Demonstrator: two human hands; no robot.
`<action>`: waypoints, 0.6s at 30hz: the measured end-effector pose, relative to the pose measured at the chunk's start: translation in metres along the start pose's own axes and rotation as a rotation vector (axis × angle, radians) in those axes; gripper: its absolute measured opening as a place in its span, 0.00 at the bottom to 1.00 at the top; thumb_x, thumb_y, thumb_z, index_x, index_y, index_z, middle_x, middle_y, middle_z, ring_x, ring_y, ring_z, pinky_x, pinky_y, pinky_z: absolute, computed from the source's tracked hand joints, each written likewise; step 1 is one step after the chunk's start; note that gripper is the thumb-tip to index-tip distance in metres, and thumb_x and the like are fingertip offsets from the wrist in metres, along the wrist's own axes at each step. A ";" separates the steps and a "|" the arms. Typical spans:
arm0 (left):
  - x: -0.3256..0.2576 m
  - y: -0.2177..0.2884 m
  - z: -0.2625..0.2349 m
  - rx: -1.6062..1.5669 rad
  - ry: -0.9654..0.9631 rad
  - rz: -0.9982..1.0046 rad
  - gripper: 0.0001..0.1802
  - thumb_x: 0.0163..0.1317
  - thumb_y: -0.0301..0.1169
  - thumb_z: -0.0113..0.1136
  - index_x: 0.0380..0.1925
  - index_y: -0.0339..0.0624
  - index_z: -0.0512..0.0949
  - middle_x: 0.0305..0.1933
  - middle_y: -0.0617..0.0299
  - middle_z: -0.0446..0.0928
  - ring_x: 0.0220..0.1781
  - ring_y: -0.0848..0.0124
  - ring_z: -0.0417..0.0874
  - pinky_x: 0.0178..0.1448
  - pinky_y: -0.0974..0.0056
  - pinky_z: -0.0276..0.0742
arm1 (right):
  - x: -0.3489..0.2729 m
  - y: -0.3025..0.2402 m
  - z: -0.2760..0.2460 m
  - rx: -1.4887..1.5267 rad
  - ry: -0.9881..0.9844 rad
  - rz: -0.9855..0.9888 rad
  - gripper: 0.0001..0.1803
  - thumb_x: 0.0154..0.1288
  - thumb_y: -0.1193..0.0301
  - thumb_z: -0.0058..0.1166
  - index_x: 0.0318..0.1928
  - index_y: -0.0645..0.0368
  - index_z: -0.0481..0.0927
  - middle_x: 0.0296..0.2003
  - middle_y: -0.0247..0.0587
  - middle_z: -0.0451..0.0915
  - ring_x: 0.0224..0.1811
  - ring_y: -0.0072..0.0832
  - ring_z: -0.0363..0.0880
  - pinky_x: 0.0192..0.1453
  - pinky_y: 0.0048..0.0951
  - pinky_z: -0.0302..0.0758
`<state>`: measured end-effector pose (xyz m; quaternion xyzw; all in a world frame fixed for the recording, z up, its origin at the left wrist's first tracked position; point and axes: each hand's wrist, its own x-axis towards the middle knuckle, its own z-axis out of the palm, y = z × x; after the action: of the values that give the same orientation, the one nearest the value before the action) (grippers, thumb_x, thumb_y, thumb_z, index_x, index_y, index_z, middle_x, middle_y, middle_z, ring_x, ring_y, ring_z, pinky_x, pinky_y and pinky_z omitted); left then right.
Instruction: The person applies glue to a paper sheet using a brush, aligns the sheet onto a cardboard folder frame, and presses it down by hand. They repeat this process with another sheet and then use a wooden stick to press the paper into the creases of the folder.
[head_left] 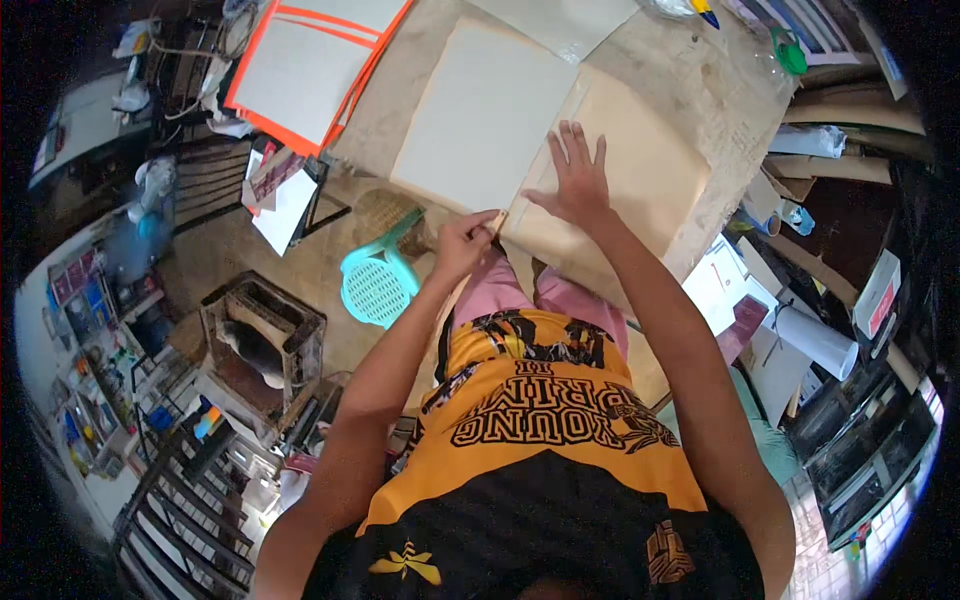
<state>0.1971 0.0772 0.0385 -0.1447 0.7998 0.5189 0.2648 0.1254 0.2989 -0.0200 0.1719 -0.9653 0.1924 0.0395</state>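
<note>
A light grey board (485,115) and a tan sheet (650,150) lie side by side on the worktable, with a narrow, paler strip along their seam. My right hand (575,185) rests palm down on the tan sheet close to that seam, its fingers spread. At the table's near edge, by the lower corner of the grey board, my left hand (463,247) is closed on a thin tan strip (499,218). The strip's tip sticks out past my fingers, and a length of it trails down along my forearm. I cannot make out its exact kind.
Orange-edged grey sheets (310,70) are stacked at the far left of the table. A clear bottle with a green cap (789,50) is at the far right. A turquoise plastic chair (375,285) and a wooden box (265,345) stand left; rolled paper (815,340) lies right.
</note>
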 end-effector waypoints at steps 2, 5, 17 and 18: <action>-0.005 -0.010 0.003 -0.090 -0.017 -0.043 0.18 0.56 0.22 0.53 0.47 0.41 0.82 0.19 0.66 0.76 0.15 0.82 0.72 0.19 0.73 0.68 | 0.000 -0.009 -0.013 0.043 -0.119 0.047 0.52 0.47 0.35 0.57 0.69 0.48 0.59 0.70 0.56 0.50 0.74 0.48 0.44 0.67 0.70 0.42; -0.006 -0.015 0.012 -0.102 -0.001 0.007 0.18 0.55 0.21 0.54 0.46 0.41 0.82 0.17 0.67 0.75 0.15 0.81 0.72 0.19 0.73 0.68 | 0.000 -0.013 -0.019 -0.056 -0.231 0.029 0.57 0.44 0.33 0.57 0.71 0.44 0.54 0.72 0.57 0.42 0.75 0.48 0.39 0.66 0.73 0.38; -0.003 -0.039 0.027 -0.097 0.145 0.015 0.15 0.54 0.22 0.56 0.42 0.40 0.84 0.17 0.66 0.76 0.17 0.80 0.72 0.24 0.71 0.69 | -0.010 -0.029 -0.015 -0.022 -0.328 0.041 0.51 0.48 0.36 0.56 0.70 0.40 0.57 0.73 0.51 0.40 0.76 0.44 0.36 0.68 0.72 0.32; -0.003 -0.037 0.026 -0.134 0.125 -0.011 0.14 0.54 0.22 0.56 0.41 0.39 0.84 0.17 0.65 0.76 0.17 0.79 0.73 0.24 0.70 0.70 | -0.010 -0.029 -0.016 -0.024 -0.328 0.044 0.51 0.48 0.36 0.56 0.70 0.40 0.57 0.73 0.51 0.40 0.76 0.44 0.36 0.68 0.72 0.32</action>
<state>0.2253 0.0854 0.0034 -0.1985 0.7774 0.5598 0.2071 0.1453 0.2834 0.0038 0.1792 -0.9646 0.1510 -0.1210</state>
